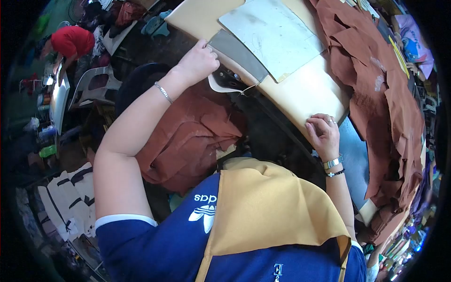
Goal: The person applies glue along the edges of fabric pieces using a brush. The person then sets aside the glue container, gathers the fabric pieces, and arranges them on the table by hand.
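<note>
My left hand [199, 61], a chain bracelet at its wrist, is closed at the edge of the cream board [300, 101], beside a grey sheet [240, 55]. What its fingers hold is hidden. On the board lies a pale blue-grey sheet [272, 37] with worn marks. My right hand [324, 134], with a watch and a beaded bracelet, rests by the board's lower right edge, fingers loosely curled and thumb apart, nothing visible between them. A white curved piece [223, 84] and a thin cord show below the grey sheet.
Brown leather pieces [376, 103] are heaped along the right, and more brown leather [188, 136] lies below my left forearm. A person in red [73, 42] bends over a table at the upper left, near a grey plastic chair [96, 87]. White fabric pieces [70, 197] lie lower left.
</note>
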`<state>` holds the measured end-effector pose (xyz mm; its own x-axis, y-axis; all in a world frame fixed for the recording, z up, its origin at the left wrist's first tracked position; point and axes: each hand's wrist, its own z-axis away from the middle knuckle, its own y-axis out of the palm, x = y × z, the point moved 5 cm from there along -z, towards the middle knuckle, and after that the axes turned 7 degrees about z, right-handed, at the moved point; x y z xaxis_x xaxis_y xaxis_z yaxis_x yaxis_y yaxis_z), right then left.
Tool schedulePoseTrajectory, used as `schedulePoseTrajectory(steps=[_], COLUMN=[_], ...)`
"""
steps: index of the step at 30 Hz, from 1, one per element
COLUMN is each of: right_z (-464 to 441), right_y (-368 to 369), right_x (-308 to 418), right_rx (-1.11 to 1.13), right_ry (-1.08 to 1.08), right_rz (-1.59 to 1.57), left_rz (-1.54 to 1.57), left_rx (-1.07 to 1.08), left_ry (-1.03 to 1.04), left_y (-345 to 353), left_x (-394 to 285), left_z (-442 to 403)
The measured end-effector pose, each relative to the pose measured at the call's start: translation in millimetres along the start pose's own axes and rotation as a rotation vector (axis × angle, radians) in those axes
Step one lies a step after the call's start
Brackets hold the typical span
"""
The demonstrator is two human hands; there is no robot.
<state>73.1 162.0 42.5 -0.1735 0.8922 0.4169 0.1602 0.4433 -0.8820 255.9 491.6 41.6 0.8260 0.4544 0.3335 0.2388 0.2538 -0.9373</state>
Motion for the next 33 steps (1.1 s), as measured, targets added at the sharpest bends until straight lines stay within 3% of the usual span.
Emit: schedulePoseTrajectory(steps=[3, 6, 9, 12, 15, 18, 22, 23, 27, 30, 31, 33], right_z=[0, -1, -1, -1, -1, -1, 0, 0, 0, 0, 1, 1], right_y=[1, 0, 0, 0, 0, 1, 2, 2, 0, 0, 0, -2], right_x=[0, 0, 2, 2, 2, 2, 2, 1, 4, 2, 2, 2], right_rx=[-0.005, -0.001, 0.005, 0.005, 0.0, 0.001, 0.011, 0.009, 0.011, -0.001, -0.012, -0.019], right_ry=[0.002, 0.009, 0.01, -0.001, 0.001, 0.001, 0.006, 0.004, 0.002, -0.009, -0.016, -0.014], right_rz=[-0.008, -0.005, 0.003, 0.009, 0.016, 0.029, 0.041, 0.04, 0.047, 0.025, 0.019, 0.012], left_rz=[0.018, 0.202, 0.415, 0.567, 0.532, 0.73, 0.733, 0.755, 1.043, 1.071, 1.163, 1.308], left_rx=[0.058, -0.194, -0.142, -0.091, 0.169, 0.449, 0.42, 0.513, 0.531, 0.282, 0.3, 0.127], left_ry=[-0.067, -0.255, -0.396, -0.38, -0.472, -0.426, -0.391, -0.417, -0.523, -0.566, -0.733, -0.785], left_y=[24, 20, -5, 9, 34, 41, 45, 42, 23, 38, 24, -5], left_x=[-3, -2, -28, -68, -80, -82, -94, -96, -99, -101, -94, -87], left_z=[8, 18, 15, 4, -14, -26, -33, -35, -33, -27, -20, -10])
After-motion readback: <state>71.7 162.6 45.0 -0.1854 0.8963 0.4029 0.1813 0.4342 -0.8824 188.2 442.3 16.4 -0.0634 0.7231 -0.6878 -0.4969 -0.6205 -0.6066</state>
